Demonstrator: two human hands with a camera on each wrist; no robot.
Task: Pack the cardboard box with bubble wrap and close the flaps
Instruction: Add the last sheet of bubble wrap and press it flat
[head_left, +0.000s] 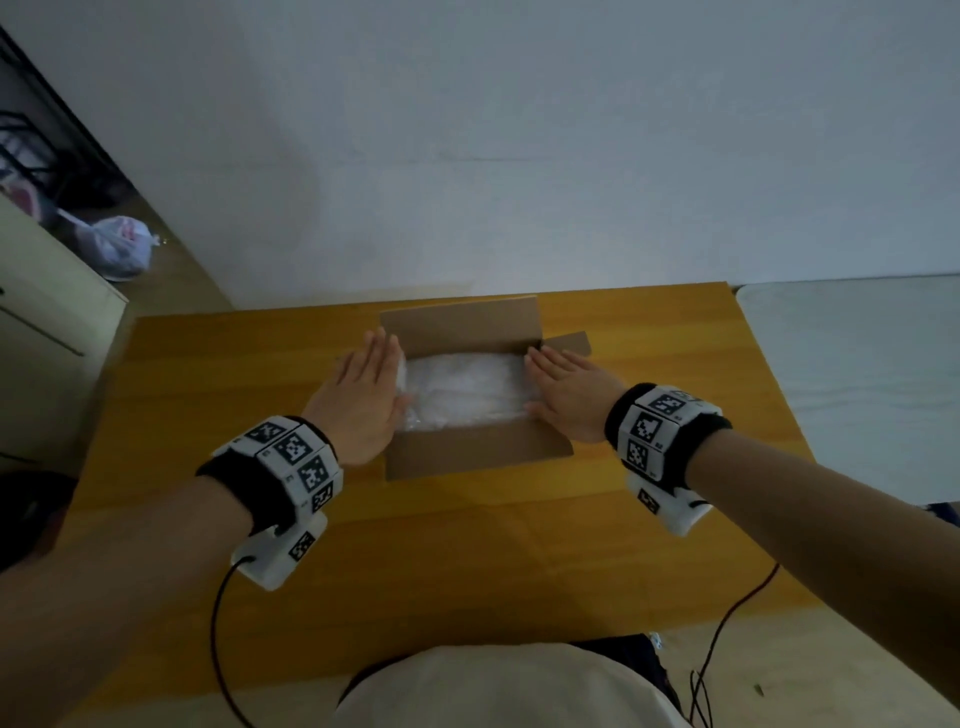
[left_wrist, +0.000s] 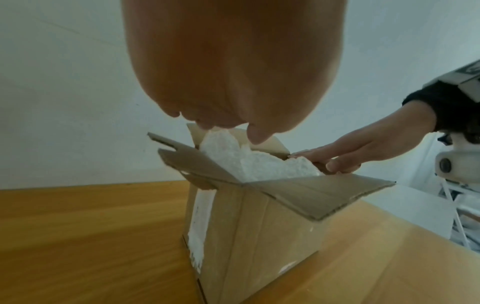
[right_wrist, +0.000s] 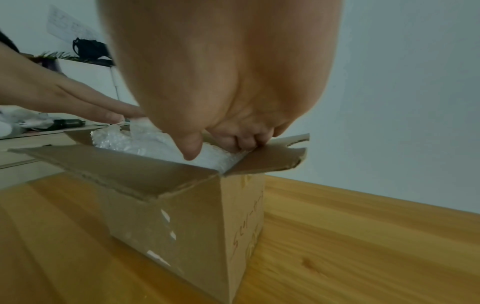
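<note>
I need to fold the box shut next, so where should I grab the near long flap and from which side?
Probably take the near flap by its free long edge, coming from the person's side. It splays outward and down from the cardboard box, so fingers can slip under that edge and swing it up over the bubble wrap.

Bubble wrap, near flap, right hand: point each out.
bubble wrap (head_left: 462, 387): head view, middle of the white wad.
near flap (head_left: 475, 449): head view, flap's inner face.
right hand (head_left: 571, 397): head view, back of hand.
</note>
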